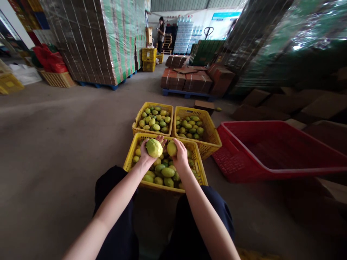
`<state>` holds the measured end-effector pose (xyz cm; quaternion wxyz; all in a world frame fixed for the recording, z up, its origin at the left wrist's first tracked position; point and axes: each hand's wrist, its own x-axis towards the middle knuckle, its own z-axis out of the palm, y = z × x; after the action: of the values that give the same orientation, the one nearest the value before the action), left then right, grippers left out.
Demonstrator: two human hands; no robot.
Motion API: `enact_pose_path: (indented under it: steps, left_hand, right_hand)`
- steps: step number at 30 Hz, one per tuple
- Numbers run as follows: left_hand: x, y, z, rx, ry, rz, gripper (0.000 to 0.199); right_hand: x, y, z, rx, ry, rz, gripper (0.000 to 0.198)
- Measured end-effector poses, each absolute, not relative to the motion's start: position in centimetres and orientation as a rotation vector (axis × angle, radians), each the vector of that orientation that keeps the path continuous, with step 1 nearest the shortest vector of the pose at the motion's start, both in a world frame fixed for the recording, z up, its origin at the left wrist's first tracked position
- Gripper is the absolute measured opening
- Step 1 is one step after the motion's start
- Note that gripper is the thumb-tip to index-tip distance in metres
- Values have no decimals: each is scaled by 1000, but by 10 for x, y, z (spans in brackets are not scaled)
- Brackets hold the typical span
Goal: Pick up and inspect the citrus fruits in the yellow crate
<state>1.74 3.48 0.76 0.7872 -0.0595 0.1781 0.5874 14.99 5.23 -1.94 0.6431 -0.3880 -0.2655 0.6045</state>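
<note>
My left hand (148, 154) cradles a large, bumpy yellow-green lemon (154, 148) on its palm, fingers partly stretched out behind it. Close by on the right, my right hand (181, 153) grips a smaller, smoother yellow lemon (171, 148). Both are raised over the near yellow crate (201, 169), which holds many green and yellow lemons (168, 172). Beyond it stand two more yellow crates side by side: the back left crate (135, 124) is well filled with lemons, and the back right crate (213, 135) has lemons mostly toward its left side.
A large red basket (230, 159) stands to the right, near flattened cardboard (279, 104). Ahead, bundled cartons (187, 80) lie on a blue pallet (187, 94). Wrapped stacks (89, 39) rise at the left. In the far background stands a person (161, 34).
</note>
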Motion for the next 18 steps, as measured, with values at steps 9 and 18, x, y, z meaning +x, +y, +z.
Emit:
enact_pose_path:
  steps: [9, 18]
  left_hand:
    - [42, 30, -14, -119, 470, 1282, 34]
    - [28, 42, -50, 61, 497, 1186, 37]
  right_hand:
    - [133, 41, -24, -1036, -1185, 893, 21]
    - [129, 33, -27, -1065, -1314, 1044, 27]
